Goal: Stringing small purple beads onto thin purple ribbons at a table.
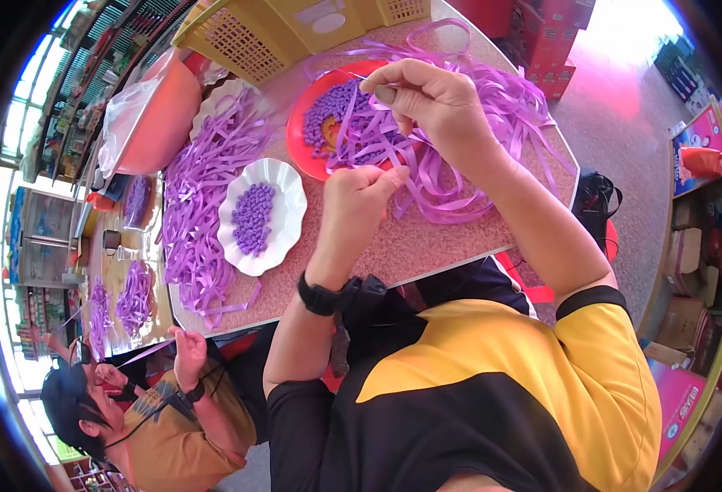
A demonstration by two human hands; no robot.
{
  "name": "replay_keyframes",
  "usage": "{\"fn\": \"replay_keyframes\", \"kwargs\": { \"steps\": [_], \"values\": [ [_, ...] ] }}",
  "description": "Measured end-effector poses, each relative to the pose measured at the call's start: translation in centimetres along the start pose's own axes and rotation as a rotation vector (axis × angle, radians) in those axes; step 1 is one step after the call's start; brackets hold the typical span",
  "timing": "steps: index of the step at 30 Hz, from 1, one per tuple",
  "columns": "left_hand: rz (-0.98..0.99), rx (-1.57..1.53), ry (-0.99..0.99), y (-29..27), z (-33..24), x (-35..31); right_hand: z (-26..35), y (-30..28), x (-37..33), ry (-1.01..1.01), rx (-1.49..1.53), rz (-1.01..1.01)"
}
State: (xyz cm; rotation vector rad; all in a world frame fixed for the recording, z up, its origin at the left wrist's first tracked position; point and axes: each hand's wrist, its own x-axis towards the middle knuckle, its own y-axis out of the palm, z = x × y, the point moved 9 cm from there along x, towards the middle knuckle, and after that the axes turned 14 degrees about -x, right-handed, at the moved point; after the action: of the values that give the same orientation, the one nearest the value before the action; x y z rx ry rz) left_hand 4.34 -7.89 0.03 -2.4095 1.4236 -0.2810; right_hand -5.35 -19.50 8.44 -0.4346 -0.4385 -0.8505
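Over the red plate (297, 141), my right hand (439, 107) pinches a thin, pale needle-like piece (356, 76) between thumb and fingertips. Lower and to the left, my left hand (359, 201) is closed, with purple ribbon (343, 139) running down to its fingers; its exact grip is partly hidden. Small purple beads (328, 107) lie in the plate, partly covered by ribbon. A large heap of loose purple ribbons (508, 107) spreads over the table behind and below my right hand.
A white scalloped dish (290, 221) holds more purple beads. Left of it lies another ribbon pile (193, 213). A yellow basket (242, 49) and pink basin (164, 115) stand behind. At lower left, a co-worker (181, 426) stretches a ribbon. Red cartons (551, 41) stand beyond the table (426, 254).
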Motion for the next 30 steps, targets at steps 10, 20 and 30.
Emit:
{"fn": "replay_keyframes", "kwargs": {
  "steps": [10,20,30],
  "values": [
    [-0.047,-0.865,-0.342,-0.2,1.6,-1.3,0.7,-0.1,0.0,0.061,0.162,0.097],
    [-0.052,-1.499,-0.127,-2.9,1.3,-2.4,-0.4,2.8,-1.5,0.269,0.274,0.49],
    [0.194,-1.907,-0.101,-4.7,1.5,-4.0,0.0,6.9,-6.1,0.38,0.263,1.066]
  ]
}}
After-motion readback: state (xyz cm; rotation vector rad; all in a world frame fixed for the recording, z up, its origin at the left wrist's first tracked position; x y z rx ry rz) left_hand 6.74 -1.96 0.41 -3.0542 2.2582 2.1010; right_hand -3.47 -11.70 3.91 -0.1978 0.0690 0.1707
